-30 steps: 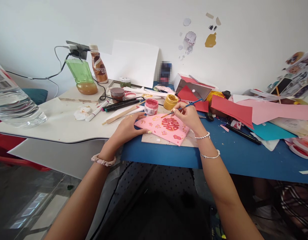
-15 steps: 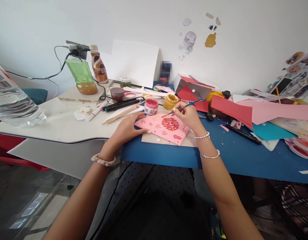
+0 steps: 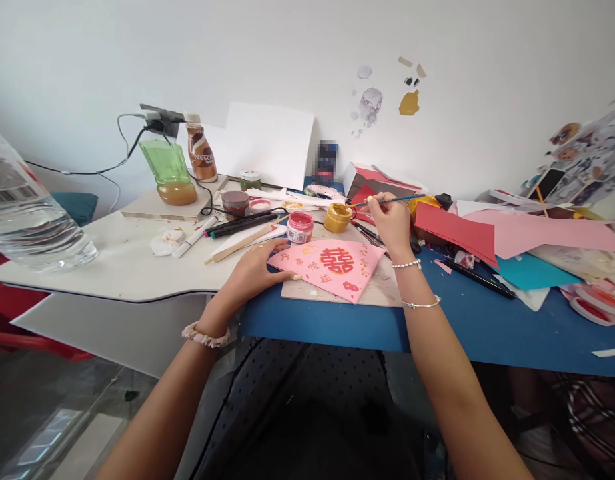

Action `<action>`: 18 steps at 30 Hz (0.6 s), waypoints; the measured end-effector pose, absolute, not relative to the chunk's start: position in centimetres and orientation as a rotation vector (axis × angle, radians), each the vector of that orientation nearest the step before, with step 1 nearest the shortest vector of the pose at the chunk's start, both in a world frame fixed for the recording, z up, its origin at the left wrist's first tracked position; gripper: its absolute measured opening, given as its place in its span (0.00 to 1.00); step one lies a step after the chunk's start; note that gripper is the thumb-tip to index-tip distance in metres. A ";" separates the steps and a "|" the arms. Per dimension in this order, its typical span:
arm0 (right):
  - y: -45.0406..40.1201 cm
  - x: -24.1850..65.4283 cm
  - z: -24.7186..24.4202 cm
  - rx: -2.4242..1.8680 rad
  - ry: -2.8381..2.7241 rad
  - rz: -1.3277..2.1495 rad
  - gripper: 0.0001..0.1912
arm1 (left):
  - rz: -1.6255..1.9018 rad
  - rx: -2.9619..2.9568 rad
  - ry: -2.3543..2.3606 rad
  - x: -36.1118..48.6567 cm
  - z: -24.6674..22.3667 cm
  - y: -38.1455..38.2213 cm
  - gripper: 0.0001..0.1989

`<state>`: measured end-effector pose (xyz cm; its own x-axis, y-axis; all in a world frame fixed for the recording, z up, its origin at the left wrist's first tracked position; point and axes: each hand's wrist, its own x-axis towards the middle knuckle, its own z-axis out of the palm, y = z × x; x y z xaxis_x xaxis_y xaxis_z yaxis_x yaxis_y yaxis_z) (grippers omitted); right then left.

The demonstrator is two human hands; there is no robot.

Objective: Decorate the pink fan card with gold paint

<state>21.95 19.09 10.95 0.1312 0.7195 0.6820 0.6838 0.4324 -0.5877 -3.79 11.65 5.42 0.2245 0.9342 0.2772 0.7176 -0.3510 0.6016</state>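
My left hand [image 3: 252,270] lies flat on the lower left corner of a pink paper card [image 3: 332,272], pinning it down and holding nothing. The card bears a red double-happiness character and small gold and red characters, and it rests on a wooden board [image 3: 374,290]. My right hand [image 3: 392,223] pinches a thin blue-handled paintbrush [image 3: 392,199] above the table, behind the card. The brush tip points left, close to an open jar of gold paint [image 3: 338,217]. An open jar of pink-red paint [image 3: 300,227] stands just behind the card.
Black markers [image 3: 242,225], a wooden stick [image 3: 242,243] and a crumpled tissue [image 3: 166,242] lie on the white desk. Sheets of red paper [image 3: 454,230] and pink paper [image 3: 547,233] pile up to the right on the blue table [image 3: 317,327]. A large water bottle [image 3: 27,213] intrudes at the left.
My right hand has lifted off the card and moved back toward the gold jar, carrying the brush. My left hand stays on the card. The whole view has tilted slightly.
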 end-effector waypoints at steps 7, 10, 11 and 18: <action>22.0 21.3 11.0 -1.411 -1.745 -0.101 0.12 | 0.855 2.162 1.526 -3.8 5.6 11.6 0.34; 22.6 21.1 10.3 -1.428 -1.795 -0.102 0.12 | 0.862 2.167 1.516 -3.8 5.6 11.6 0.35; 22.7 21.1 10.1 -1.433 -1.806 -0.103 0.12 | 0.859 2.168 1.516 -3.8 5.6 11.6 0.35; 22.8 21.1 9.7 -1.444 -1.805 -0.116 0.13 | 0.861 2.177 1.515 -3.8 5.7 11.5 0.34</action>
